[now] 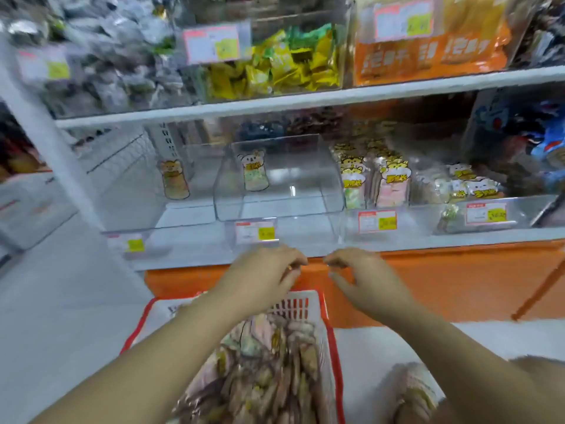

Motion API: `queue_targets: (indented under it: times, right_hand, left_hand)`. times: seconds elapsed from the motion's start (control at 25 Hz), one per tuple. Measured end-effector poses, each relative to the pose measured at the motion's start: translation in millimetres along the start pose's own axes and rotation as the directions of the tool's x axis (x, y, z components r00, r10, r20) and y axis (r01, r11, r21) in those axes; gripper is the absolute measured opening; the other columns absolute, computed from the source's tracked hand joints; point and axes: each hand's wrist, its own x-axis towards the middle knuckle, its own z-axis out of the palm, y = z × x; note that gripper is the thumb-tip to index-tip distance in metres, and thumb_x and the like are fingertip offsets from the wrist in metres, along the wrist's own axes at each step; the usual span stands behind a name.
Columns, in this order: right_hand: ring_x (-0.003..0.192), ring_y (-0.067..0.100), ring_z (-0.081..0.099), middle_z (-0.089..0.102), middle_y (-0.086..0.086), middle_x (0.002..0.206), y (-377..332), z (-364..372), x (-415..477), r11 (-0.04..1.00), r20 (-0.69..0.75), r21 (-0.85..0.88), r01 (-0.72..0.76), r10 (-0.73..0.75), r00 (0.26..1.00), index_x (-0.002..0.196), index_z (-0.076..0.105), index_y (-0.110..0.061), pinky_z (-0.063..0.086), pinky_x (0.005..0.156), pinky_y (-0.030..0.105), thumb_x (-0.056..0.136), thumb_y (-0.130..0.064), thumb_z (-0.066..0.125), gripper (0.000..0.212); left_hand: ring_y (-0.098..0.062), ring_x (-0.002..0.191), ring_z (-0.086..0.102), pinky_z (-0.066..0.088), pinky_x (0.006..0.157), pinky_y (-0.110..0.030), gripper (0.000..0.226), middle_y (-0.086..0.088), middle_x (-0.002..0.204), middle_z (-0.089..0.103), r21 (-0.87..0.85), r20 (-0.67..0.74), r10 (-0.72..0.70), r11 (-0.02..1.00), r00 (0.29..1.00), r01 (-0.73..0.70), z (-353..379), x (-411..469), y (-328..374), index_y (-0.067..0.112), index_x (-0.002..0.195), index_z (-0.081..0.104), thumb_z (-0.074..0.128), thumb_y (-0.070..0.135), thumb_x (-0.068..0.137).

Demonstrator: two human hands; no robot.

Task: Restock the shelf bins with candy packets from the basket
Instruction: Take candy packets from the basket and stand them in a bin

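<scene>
Both hands reach forward over the basket to the front edge of the lower shelf. The left hand and the right hand sit side by side, near but apart, with fingers bent and thumbs close beneath them. Blur hides the fingertips, so I cannot tell whether either hand pinches anything.

Under the forearms stands one basket, white mesh with a red rim, heaped with candy packets too smeared to count. A second blurred heap lies just right of it, outside the rim.

Beyond the hands, above an orange base panel, the lower shelf carries four clear bins in a row, each with a price tag on its front.
- The leftmost bin holds one upright bear packet.
- The second bin, straight ahead of the hands, holds a single upright packet.
- The third bin is packed with standing packets in rows.
- The fourth bin holds a loose pile.

Higher and farther back, the upper shelf shows three filled bins: grey packets, yellow and green packets, and orange bags.
</scene>
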Motion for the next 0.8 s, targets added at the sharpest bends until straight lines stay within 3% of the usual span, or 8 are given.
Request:
queue_targets:
  times: [0.16, 0.28, 0.36, 0.44, 0.56, 0.72, 0.8]
  right_hand:
    - [0.092, 0.014, 0.062, 0.067, -0.01, 0.102, -25.1, 71.1, -29.2, 0.999, 0.316, 0.005, -0.041, 0.038, 0.948, 0.113, 0.067, -0.029, 0.051, 0.082, 0.032, 0.094, -0.028, 0.057, 0.022]
    - [0.091, 0.014, 0.062, 0.067, -0.006, 0.111, -16.6, 109.2, -50.0, 0.985, 0.463, -0.17, -0.018, 0.096, 0.881, 0.116, 0.064, -0.025, 0.053, 0.084, 0.03, 0.096, -0.025, 0.051, 0.023]
    - [0.108, 0.021, 0.061, 0.065, -0.001, 0.122, 0.6, 125.0, -60.1, 0.911, 0.527, -0.404, 0.084, 0.156, 0.835, 0.125, 0.058, -0.028, 0.05, 0.098, 0.04, 0.096, -0.028, 0.048, 0.03]
    - [0.132, 0.027, 0.046, 0.058, 0.004, 0.136, 15.6, 136.6, -64.7, 0.802, 0.588, -0.565, 0.196, 0.223, 0.778, 0.136, 0.048, -0.028, 0.029, 0.115, 0.054, 0.096, -0.033, 0.047, 0.04]
    - [0.143, 0.028, 0.033, 0.055, 0.005, 0.142, 18.2, 150.0, -61.4, 0.749, 0.584, -0.61, 0.261, 0.202, 0.786, 0.141, 0.045, -0.025, 0.001, 0.119, 0.063, 0.096, -0.036, 0.05, 0.047]
    - [0.143, 0.031, 0.031, 0.049, 0.01, 0.144, 22.5, 170.2, -49.3, 0.751, 0.512, -0.636, 0.179, 0.238, 0.825, 0.145, 0.04, -0.026, -0.002, 0.118, 0.064, 0.096, -0.044, 0.045, 0.052]
    - [0.135, 0.03, 0.042, 0.058, 0.006, 0.134, 28.4, 184.0, -41.9, 0.756, 0.485, -0.64, 0.137, 0.26, 0.835, 0.142, 0.045, -0.031, -0.005, 0.117, 0.064, 0.098, -0.054, 0.031, 0.051]
  left_hand:
    - [-0.005, 0.094, 0.063, 0.053, 0.085, -0.032, 0.024, 0.018, 0.11, 0.066, -0.132, 0.108, -0.248, 0.956, 0.963, 0.261, 29.0, -88.6, -58.1, 0.035, 0.12, 0.064, 0.057, 0.031, 0.097]
    - [-0.01, 0.101, 0.063, 0.053, 0.09, -0.035, 0.03, 0.014, 0.119, 0.064, -0.097, 0.318, -0.365, 0.906, 0.875, 0.413, 61.2, -126.7, -92.1, 0.035, 0.128, 0.059, 0.056, 0.033, 0.098]
    - [-0.017, 0.11, 0.061, 0.05, 0.096, -0.037, 0.037, 0.006, 0.128, 0.06, -0.021, 0.482, -0.382, 0.895, 0.789, 0.446, 78.5, -133.5, -105.4, 0.031, 0.136, 0.055, 0.055, 0.033, 0.099]
    - [-0.021, 0.114, 0.059, 0.049, 0.099, -0.039, 0.041, 0.001, 0.136, 0.058, 0.031, 0.557, -0.383, 0.896, 0.737, 0.443, 89.7, -132.3, -114.4, 0.031, 0.14, 0.05, 0.054, 0.037, 0.099]
    - [-0.025, 0.126, 0.053, 0.045, 0.102, -0.035, 0.047, -0.004, 0.146, 0.051, 0.056, 0.624, -0.366, 0.902, 0.691, 0.427, 100.9, -124.1, -119.8, 0.026, 0.146, 0.042, 0.051, 0.037, 0.101]
    - [-0.024, 0.135, 0.046, 0.041, 0.104, -0.033, 0.053, -0.002, 0.154, 0.042, -0.009, 0.65, -0.318, 0.905, 0.69, 0.426, 106.2, -112.3, -116.3, 0.025, 0.152, 0.037, 0.051, 0.038, 0.102]
    - [-0.024, 0.135, 0.046, 0.042, 0.106, -0.037, 0.055, -0.002, 0.154, 0.042, -0.048, 0.636, -0.307, 0.9, 0.708, 0.433, 105.6, -106.3, -118.4, 0.027, 0.152, 0.036, 0.052, 0.041, 0.101]
